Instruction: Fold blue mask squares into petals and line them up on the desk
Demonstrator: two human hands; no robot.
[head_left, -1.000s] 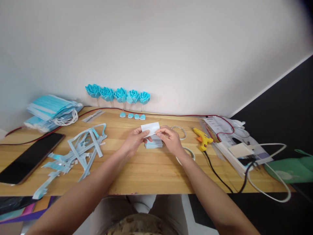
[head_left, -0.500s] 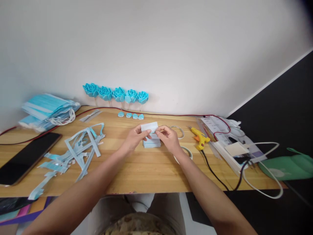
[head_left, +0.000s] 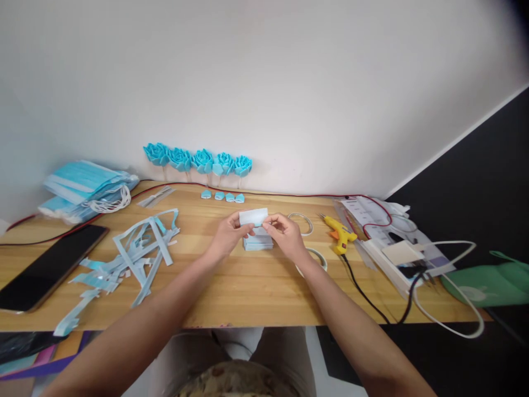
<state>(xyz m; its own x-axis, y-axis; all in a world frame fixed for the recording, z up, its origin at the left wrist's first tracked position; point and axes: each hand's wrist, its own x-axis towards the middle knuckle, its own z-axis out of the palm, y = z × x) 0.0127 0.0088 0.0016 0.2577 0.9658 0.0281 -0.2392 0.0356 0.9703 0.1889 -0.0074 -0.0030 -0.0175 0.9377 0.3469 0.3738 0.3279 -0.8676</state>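
Between my two hands is a pale blue piece of mask fabric (head_left: 253, 215), its lower edge pinched near the middle. My left hand (head_left: 228, 235) is closed on its left side, thumb lying along the lower edge. The fingertips of my right hand (head_left: 285, 231) pinch the lower right corner. Just beneath, a stack of cut pale blue pieces (head_left: 258, 243) lies on the table, partly covered by the held piece and my fingers. Several small folded blue petals (head_left: 219, 196) sit in a row behind my hands.
Several blue fabric roses (head_left: 202, 161) on sticks lean against the wall. Left are face masks (head_left: 80, 184), cut strips (head_left: 124, 259) and a phone (head_left: 53, 267). Tape rolls (head_left: 320, 257), a yellow glue gun (head_left: 341, 234), a power strip (head_left: 382, 264) and a green pouch (head_left: 475, 286) are right.
The held piece stays in both hands, its lower edge now pinched with the fingers slightly shifted. The whole view has moved a little, so everything appears slightly further right.
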